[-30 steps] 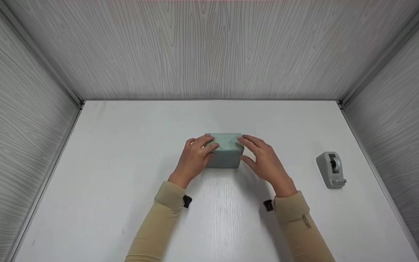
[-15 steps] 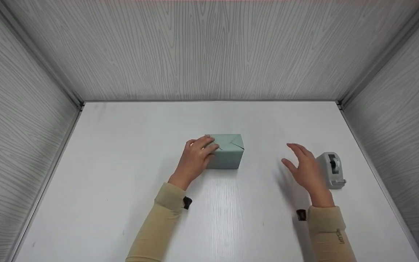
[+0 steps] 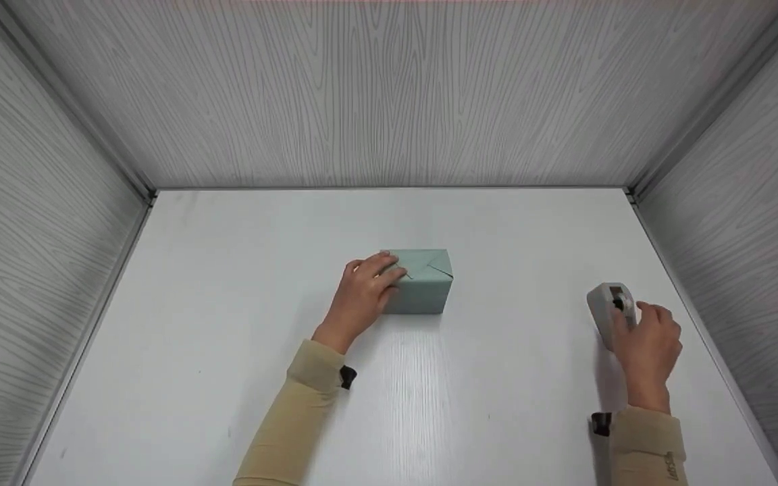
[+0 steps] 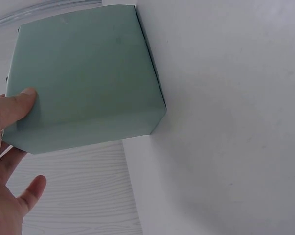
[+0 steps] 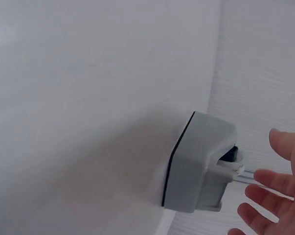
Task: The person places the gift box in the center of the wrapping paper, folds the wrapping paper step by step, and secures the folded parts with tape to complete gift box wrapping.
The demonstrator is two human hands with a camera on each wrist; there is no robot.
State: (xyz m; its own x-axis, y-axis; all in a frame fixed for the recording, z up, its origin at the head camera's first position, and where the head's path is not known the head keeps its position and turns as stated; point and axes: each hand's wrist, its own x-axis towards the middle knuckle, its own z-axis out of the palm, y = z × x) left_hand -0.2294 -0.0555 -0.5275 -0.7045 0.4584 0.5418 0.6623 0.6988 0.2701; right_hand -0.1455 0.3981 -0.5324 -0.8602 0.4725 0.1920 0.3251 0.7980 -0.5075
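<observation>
A box wrapped in pale green paper (image 3: 419, 283) sits mid-table, with folded paper seams on its top. My left hand (image 3: 360, 290) grips its left end, fingers on top. In the left wrist view the thumb (image 4: 25, 102) lies flat against a green face and the little finger stands clear. Far to the right, a grey tape dispenser (image 3: 604, 312) stands on the table, partly covered by my right hand (image 3: 647, 344) in the head view. The right wrist view shows that hand's spread fingers (image 5: 264, 196) a short gap above the dispenser's tape roll.
The white tabletop (image 3: 227, 270) is bounded by a grey wood-grain back panel (image 3: 389, 94) and side panels. The right side panel (image 3: 754, 223) stands a short way beyond the tape dispenser.
My right hand has left the box's right end and moved right to the tape dispenser. The left hand and the box have stayed in place.
</observation>
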